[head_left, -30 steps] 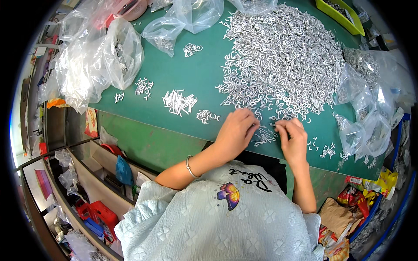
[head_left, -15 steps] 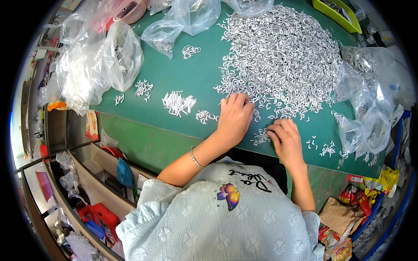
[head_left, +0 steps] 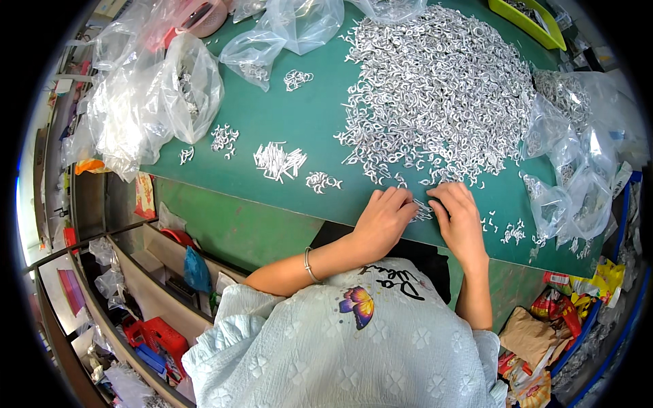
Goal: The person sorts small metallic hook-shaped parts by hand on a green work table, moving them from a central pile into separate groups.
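Note:
My left hand, with bent fingers drawn together, reaches the near edge of the table. Opposite it, my right hand has its thumb and fingers curled inward. A small group of thin silvery pins lies between the two hands, touched by the fingertips. What each hand pinches is hidden by the fingers. Just beyond them spreads a large heap of small curved silvery metal pieces. To the left sit a pile of straight silvery pins and a small cluster of curved pieces.
The green table also carries more small clusters, one of them curved pieces at left. Clear plastic bags crowd the left side, and another bag lies at right. A yellow-green tray stands at the far right.
My left hand has come back from the heap's edge, toward me and rightward, to the small group of pins. My right hand has shifted slightly right.

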{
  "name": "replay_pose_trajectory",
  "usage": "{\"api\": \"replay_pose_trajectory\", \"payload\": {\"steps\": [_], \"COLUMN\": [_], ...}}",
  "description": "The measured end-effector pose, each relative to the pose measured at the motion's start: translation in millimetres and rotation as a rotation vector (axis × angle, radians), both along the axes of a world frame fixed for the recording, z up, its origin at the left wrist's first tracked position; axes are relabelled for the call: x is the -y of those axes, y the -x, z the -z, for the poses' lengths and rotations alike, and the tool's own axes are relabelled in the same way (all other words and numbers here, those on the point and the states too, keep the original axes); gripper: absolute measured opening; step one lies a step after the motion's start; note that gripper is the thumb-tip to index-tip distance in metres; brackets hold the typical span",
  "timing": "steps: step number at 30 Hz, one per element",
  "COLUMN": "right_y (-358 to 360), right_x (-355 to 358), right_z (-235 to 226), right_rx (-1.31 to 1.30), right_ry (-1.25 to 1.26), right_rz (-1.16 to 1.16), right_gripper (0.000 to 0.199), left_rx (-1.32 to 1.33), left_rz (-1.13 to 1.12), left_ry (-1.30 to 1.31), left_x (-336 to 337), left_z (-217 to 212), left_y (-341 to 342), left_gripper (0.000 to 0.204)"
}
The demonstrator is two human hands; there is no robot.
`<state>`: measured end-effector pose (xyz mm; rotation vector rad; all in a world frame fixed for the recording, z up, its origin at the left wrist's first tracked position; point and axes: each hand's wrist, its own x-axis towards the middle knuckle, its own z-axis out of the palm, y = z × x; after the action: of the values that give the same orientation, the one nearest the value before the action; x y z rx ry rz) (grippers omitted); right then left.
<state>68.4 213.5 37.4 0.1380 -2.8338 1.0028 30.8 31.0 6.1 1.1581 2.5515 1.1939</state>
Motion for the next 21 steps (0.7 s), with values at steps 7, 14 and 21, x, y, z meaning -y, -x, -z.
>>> {"api": "replay_pose_trajectory", "payload": {"steps": [7, 14, 21], "right_y": [-13.9, -20.2, -39.1], "right_x": [9.5, 25.5, 36.0], "right_z": [1.6, 14.1, 23.6], "right_rx": [0.042, -0.019, -0.010], "right_ry": [0.046, 0.007, -0.042], "right_rz": [0.003, -0.079, -0.141], "right_gripper": [0.032, 0.039, 0.042], "left_rx": [0.403, 1.701, 2.288], "left_rz": [-0.046, 0.146, 0.230], "left_ry": [-0.207, -0.385, -1.047], "left_x": [23.4, 44.2, 22.7], "left_z": [-12.3, 54.3, 77.7], "left_y": [-17.5, -44.2, -35.5], "left_gripper": [0.012, 0.037, 0.060]}}
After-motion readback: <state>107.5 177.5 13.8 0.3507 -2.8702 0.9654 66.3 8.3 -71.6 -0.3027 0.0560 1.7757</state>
